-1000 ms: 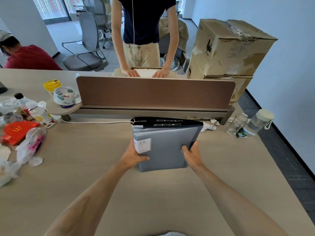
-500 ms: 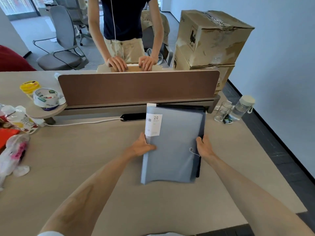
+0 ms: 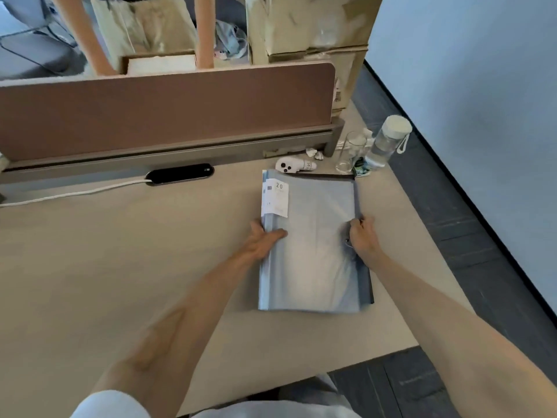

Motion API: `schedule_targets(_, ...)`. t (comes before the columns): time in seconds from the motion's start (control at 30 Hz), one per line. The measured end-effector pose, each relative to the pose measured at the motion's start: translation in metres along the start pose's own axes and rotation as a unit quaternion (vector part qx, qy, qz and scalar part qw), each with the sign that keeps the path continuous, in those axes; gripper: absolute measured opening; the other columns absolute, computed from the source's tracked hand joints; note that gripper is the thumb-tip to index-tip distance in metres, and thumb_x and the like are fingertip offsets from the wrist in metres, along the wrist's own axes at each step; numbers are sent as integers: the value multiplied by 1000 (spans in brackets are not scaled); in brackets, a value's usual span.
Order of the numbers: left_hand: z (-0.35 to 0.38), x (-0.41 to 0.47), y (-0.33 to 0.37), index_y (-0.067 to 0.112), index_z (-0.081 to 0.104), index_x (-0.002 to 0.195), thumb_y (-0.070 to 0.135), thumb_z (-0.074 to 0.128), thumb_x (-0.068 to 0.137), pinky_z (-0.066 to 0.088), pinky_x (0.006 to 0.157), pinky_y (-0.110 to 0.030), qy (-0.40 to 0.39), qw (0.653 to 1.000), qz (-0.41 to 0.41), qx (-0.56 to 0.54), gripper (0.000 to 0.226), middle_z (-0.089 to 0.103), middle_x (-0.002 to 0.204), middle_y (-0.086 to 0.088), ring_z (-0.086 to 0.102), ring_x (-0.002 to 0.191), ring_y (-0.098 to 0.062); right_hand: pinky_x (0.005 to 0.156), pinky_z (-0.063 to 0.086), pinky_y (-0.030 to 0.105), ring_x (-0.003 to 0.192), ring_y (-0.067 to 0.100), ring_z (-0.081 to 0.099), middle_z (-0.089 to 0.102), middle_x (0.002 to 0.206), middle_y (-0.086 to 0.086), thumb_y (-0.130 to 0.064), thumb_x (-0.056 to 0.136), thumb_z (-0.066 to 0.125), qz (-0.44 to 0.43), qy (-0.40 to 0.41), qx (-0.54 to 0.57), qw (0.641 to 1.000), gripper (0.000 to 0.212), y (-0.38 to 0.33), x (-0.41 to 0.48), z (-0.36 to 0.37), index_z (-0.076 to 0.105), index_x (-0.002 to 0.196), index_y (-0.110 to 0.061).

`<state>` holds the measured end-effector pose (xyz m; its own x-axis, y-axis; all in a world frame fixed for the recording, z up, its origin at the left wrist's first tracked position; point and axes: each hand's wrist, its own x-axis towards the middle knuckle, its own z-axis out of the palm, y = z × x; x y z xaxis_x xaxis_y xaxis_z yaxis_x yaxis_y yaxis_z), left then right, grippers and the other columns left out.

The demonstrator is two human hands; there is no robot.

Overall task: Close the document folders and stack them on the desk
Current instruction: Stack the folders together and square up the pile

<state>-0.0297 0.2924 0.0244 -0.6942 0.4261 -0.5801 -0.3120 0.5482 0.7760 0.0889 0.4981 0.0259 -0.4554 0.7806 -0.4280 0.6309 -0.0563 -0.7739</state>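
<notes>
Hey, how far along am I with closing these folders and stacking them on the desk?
Done: the grey folder is closed and lies flat on the desk, on top of a dark folder whose edge shows at its right. In hand: your left hand and right hand grip its sides, squaring it. Left: letting go; no other folders are in view.

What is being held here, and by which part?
The folders, lying on the desk: left hand on their left edge, right hand on their right edge.

Beige table [image 3: 120, 251] with a folder stack.
The folders [image 3: 313, 251] lay flat near its right edge; a glass [image 3: 351, 155], bottle [image 3: 387, 143] and white cable [image 3: 75, 193] lay behind.
</notes>
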Motion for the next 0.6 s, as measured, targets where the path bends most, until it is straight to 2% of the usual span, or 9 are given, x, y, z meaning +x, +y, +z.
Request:
schedule_targets(0.07, 27, 7, 2, 12, 32, 135, 37, 67, 83, 44, 87, -31, 8, 999, -32, 0, 68, 52, 124, -6, 54, 101, -21, 87, 53, 51, 101, 35, 59, 54, 110, 19, -22, 94, 40, 6, -26, -32, 999, 19, 6, 29, -13, 42, 106, -7)
schedule_targets(0.1, 40, 11, 3, 11, 32, 136, 37, 67, 84, 44, 87, -32, 13, 999, -44, -5, 68, 52, 124, -5, 53, 101, -21, 87, 54, 49, 98, 33, 60, 53, 107, 16, -20, 94, 41, 4, -38, -47, 998, 20, 5, 39, -19, 43, 107, -6)
schedule_targets(0.17, 59, 20, 4, 10, 31, 136, 37, 67, 84, 45, 89, -33, 27, 997, -63, -20, 68, 52, 125, -7, 53, 101, -22, 69, 55, 33, 77, 20, 59, 53, 102, 13, -15, 97, 39, -3, -60, -69, 996, 24, 2, 56, -26, 46, 114, 0)
schedule_targets(0.2, 67, 25, 5, 10, 31, 135, 37, 67, 83, 45, 90, -34, 39, 996, -72, -29, 69, 52, 127, -8, 54, 102, -24, 60, 51, 26, 68, 13, 54, 52, 101, 13, -14, 98, 38, -4, -72, -81, 994, 25, 3, 67, -27, 46, 117, 1)
schedule_targets(0.23, 73, 31, 5, 10, 32, 135, 37, 68, 83, 45, 93, -35, 53, 995, -79, -32, 70, 51, 130, -10, 54, 106, -25, 60, 49, 27, 65, 11, 51, 53, 101, 13, -13, 98, 38, -5, -84, -90, 992, 26, 2, 76, -27, 46, 119, 1)
schedule_targets(0.3, 81, 42, 8, 9, 34, 137, 41, 67, 82, 40, 96, -34, 75, 993, -92, -9, 71, 46, 133, -11, 48, 118, -26, 73, 55, 39, 69, 16, 56, 56, 107, 16, -14, 97, 38, -1, -106, -88, 991, 28, 5, 97, -23, 46, 120, 0)
schedule_targets(0.4, 85, 55, 13, 12, 37, 137, 44, 65, 81, 34, 98, -33, 94, 989, -110, 18, 70, 39, 135, -11, 39, 127, -25, 87, 54, 53, 97, 34, 62, 55, 121, 20, -20, 91, 39, 2, -133, -111, 985, 37, 29, 150, -13, 47, 122, -2)
schedule_targets(0.5, 84, 68, 16, 14, 40, 135, 46, 67, 77, 34, 106, -36, 114, 988, -106, 22, 72, 40, 133, -10, 38, 128, -25, 87, 55, 55, 106, 38, 59, 52, 123, 19, -22, 86, 41, -4, -162, -124, 979, 40, 46, 186, -3, 48, 120, -2)
schedule_targets(0.6, 85, 75, 19, 16, 43, 131, 55, 63, 60, 36, 108, -41, 126, 986, -111, 20, 84, 42, 129, -8, 42, 126, -24, 86, 55, 53, 103, 36, 61, 52, 121, 20, -22, 83, 43, -13, -165, -124, 978, 38, 34, 183, -2, 50, 114, -2)
